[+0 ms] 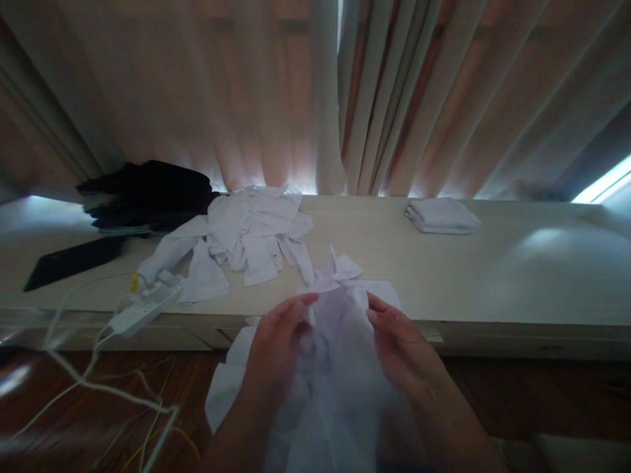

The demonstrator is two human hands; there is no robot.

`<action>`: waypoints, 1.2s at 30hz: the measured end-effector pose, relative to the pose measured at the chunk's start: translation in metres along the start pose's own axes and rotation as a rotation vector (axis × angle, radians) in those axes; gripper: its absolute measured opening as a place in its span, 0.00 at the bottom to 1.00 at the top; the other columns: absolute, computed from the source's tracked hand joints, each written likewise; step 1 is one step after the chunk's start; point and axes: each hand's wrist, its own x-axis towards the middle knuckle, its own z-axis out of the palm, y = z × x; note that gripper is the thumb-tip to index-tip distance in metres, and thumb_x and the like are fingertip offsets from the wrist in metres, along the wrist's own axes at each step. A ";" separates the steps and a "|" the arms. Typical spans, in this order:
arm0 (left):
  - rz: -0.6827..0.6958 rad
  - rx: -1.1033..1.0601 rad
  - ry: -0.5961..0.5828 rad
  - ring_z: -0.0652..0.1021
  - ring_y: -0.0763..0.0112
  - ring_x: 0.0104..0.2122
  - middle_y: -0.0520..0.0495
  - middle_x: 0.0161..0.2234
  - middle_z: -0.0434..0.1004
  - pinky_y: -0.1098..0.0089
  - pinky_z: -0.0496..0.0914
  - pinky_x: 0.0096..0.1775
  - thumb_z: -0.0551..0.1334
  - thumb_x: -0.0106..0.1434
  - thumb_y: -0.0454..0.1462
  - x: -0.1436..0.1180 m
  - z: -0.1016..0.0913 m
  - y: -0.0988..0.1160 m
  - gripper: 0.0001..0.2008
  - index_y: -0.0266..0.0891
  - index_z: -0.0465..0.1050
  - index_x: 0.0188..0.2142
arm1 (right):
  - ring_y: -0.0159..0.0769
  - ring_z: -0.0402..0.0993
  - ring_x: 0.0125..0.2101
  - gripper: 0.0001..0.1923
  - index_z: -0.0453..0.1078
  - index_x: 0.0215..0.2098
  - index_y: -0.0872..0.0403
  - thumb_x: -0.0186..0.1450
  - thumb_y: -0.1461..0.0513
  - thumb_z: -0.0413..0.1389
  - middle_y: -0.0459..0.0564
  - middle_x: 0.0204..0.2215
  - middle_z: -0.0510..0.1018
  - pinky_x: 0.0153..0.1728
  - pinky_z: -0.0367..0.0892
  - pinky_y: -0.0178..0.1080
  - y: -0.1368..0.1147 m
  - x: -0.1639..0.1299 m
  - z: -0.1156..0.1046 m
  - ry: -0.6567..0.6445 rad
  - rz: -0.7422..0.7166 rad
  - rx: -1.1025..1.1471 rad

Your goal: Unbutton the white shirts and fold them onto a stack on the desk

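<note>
Item 1. White garment (340, 368): thin, crumpled cloth, bunched up between my two hands and hanging down toward me below them. Its upper end pokes up in a point just above my fingertips, over the near edge of the pale tabletop (493, 276).

Item 2. My left hand (276, 348): fingers curled onto the left side of the cloth, pinching a fold near the top.

Item 3. My right hand (401, 345): closed on the right side of the same cloth, thumb on top. Both grips look light; I judge that the slack middle could slip loose and drop to the dark wooden floor (542, 401) beneath my hands.

Item 4. Heap of white clothes (246, 236): loose, beyond and left of my left hand, near it. The dangling cloth could drag into the heap and tangle if I swing it that way.

Item 5. White power strip (142, 310) with trailing cables (98, 384): at the table edge, well left of my left hand. A hanging hem could catch on it and tug it off.

Item 6. Folded white stack (442, 215): beyond my right hand, apart from it.

Item 7. Dark clothes pile (148, 194): far left, at the curtain (296, 92).
</note>
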 end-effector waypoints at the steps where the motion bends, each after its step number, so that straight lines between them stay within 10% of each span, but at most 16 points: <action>1: 0.019 0.008 -0.018 0.76 0.66 0.31 0.44 0.36 0.81 0.69 0.71 0.29 0.61 0.61 0.44 0.001 0.004 -0.001 0.16 0.42 0.79 0.46 | 0.42 0.79 0.38 0.22 0.74 0.52 0.52 0.59 0.58 0.62 0.54 0.44 0.81 0.45 0.73 0.44 0.000 0.001 0.003 -0.008 -0.019 0.001; 15: -0.055 -0.055 0.139 0.78 0.70 0.27 0.51 0.25 0.78 0.72 0.72 0.31 0.71 0.51 0.38 0.002 0.037 -0.065 0.10 0.38 0.72 0.29 | 0.33 0.75 0.36 0.29 0.70 0.56 0.48 0.57 0.63 0.66 0.46 0.37 0.78 0.39 0.71 0.36 0.085 0.006 -0.014 0.463 -0.337 -0.307; 24: -0.041 -0.063 0.154 0.81 0.69 0.32 0.48 0.32 0.82 0.71 0.75 0.37 0.71 0.53 0.37 -0.004 0.026 -0.076 0.13 0.38 0.79 0.39 | 0.38 0.77 0.38 0.12 0.74 0.38 0.51 0.56 0.60 0.68 0.49 0.36 0.80 0.43 0.72 0.41 0.120 0.014 -0.010 0.544 -0.384 -0.359; 28: -0.084 -0.088 0.137 0.81 0.67 0.34 0.46 0.33 0.84 0.69 0.76 0.39 0.71 0.54 0.36 -0.002 0.021 -0.084 0.10 0.38 0.82 0.37 | 0.39 0.79 0.37 0.20 0.73 0.46 0.50 0.55 0.61 0.68 0.50 0.38 0.82 0.42 0.73 0.42 0.127 0.018 -0.012 0.575 -0.347 -0.257; 36: 0.161 0.111 0.058 0.81 0.68 0.36 0.47 0.36 0.84 0.70 0.76 0.41 0.70 0.58 0.38 -0.002 0.017 -0.098 0.09 0.40 0.83 0.39 | 0.38 0.77 0.37 0.07 0.78 0.35 0.53 0.58 0.61 0.67 0.49 0.36 0.82 0.43 0.72 0.41 0.138 0.024 -0.025 0.529 -0.397 -0.292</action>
